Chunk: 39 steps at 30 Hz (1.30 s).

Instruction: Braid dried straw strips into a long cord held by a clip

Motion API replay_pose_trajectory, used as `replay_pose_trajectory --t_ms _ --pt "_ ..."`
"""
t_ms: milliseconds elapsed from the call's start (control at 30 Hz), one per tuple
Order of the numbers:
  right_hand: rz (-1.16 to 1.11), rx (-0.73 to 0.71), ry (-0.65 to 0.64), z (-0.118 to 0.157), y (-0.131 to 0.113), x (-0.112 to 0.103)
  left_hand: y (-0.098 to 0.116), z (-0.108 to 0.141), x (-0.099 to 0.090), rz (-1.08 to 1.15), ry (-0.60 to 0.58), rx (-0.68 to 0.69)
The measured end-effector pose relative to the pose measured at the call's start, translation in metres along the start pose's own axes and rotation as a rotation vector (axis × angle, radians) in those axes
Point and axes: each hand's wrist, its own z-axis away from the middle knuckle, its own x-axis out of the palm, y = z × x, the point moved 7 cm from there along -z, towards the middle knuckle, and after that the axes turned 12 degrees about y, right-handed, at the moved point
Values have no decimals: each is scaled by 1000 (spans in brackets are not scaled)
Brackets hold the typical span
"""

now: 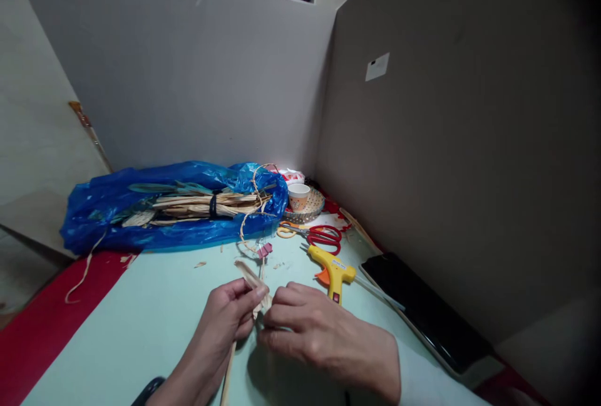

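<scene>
Between its thumb and fingers, my left hand pinches a pale strip of dried plant husk, whose free end points up and away. My right hand is closed against the near right side of the same strip, its fingertips partly hidden behind its curled knuckles. A long thin length of husk trails down from under my left hand toward the front edge. Just beyond both hands, a pink binder clip grips a thin twisted cord that leads back to the bag.
A blue plastic bag holds a tied bundle of dried stalks at the back left. Red-handled scissors, a yellow glue gun, a paper cup on a woven tray and a black tablet-like device lie rightward. Grey partitions enclose the table.
</scene>
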Motion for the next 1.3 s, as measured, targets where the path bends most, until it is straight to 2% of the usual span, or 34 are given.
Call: replay_pose_trajectory --t_ms 200,400,533,600,633,733,767,833,900,967,1033,1100,1167,1300 --pt "53 -58 11 7 7 -2 1 -1 -2 5 1 -17" --pt "23 -13 11 15 13 -7 2 -2 -1 -38 -15 0" --pt "-176 42 40 18 14 -4 -1 -2 -3 -15 9 5" --pt "-353 167 184 13 21 -18 1 0 -4 23 47 9" --pt "-437 282 289 11 29 -28 3 1 -4 42 57 10" --pt "-625 740 634 13 64 -61 8 5 -1 65 59 10" --pt "-683 849 744 14 73 -69 8 5 -1 56 61 13" --pt "-852 1014 823 14 86 -68 5 4 -3 10 74 7" --pt "-1062 1116 718 11 91 -45 -1 2 -6 -43 90 2" --pt "-1165 1153 515 11 86 -11 -3 0 -9 -55 112 18" --pt "-1070 1178 348 18 79 20 -2 -1 -10 -27 123 52" --pt "-986 1174 253 26 71 41 0 0 -10 2 131 62" --pt "-881 1152 236 31 66 47 1 1 -9 14 142 40" --pt "-685 1150 183 35 60 41 -4 2 -10 -6 139 -45"
